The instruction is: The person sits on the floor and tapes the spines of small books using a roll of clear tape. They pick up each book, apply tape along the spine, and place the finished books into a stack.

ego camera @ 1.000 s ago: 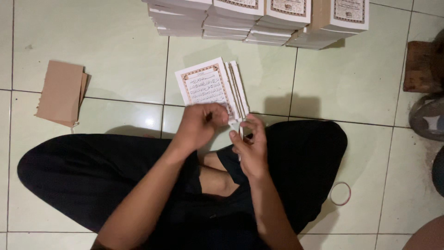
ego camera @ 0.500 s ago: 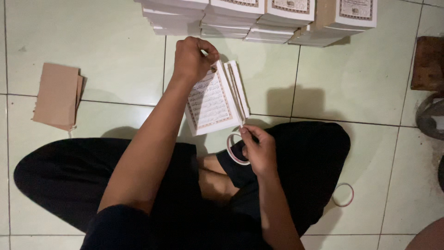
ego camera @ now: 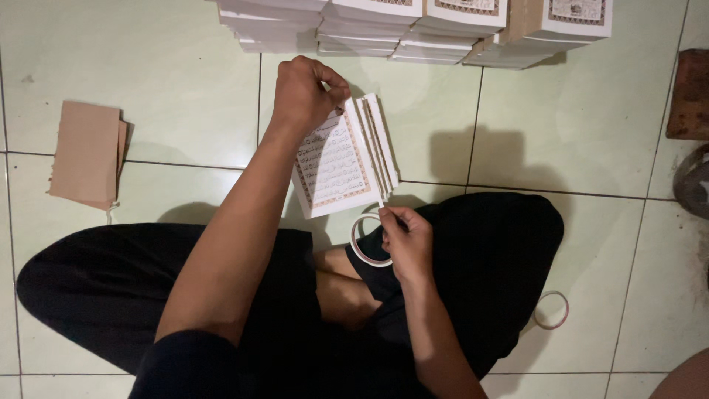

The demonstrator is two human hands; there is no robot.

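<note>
A white book block [ego camera: 341,159] with an ornate printed page on top lies on the tiled floor in front of my crossed legs. My left hand [ego camera: 304,92] is stretched forward and presses on its far top edge. My right hand [ego camera: 405,244] holds a white tape roll [ego camera: 367,242] just below the book's near right corner. A thin strip of tape [ego camera: 371,159] runs from the roll along the book's right side up toward my left hand.
Stacks of similar white books [ego camera: 413,26] line the far edge. A small pile of brown cardboard sheets [ego camera: 85,154] lies at the left. A second tape ring [ego camera: 551,309] sits on the floor at my right. Dark objects [ego camera: 690,96] stand at the right edge.
My left hand has gone from the book's near corner, beside my right hand, out to its far top edge, drawing tape along the side. My right hand keeps the roll by the near corner.
</note>
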